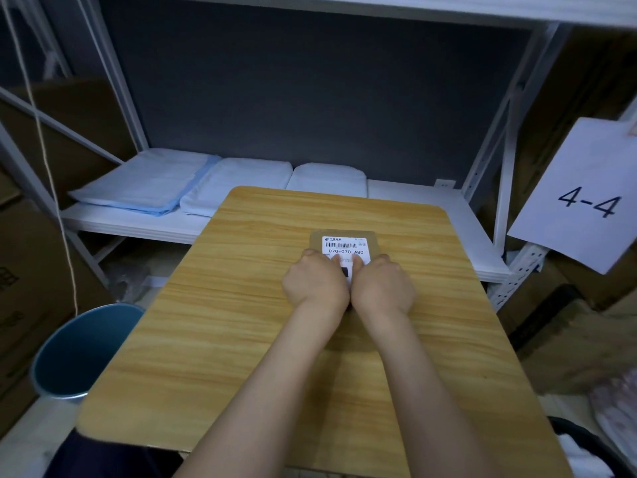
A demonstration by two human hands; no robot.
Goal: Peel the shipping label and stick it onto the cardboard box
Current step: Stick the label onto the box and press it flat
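A small brown cardboard box (317, 240) lies on the far right part of the wooden table (241, 322). A white shipping label (344, 246) with a barcode and "070-070-A80" lies flat on the box top. My left hand (315, 286) and my right hand (382, 288) rest side by side over the near half of the box, fingertips pressing down on the label's lower part. The near edge of the box and label is hidden under my hands.
A blue bin (77, 353) stands on the floor left of the table. Behind the table is a white metal shelf (413, 201) with folded white and light blue cloths (193, 182). A paper sign reading "4-4" (582, 198) hangs at the right. Cardboard boxes stand on both sides.
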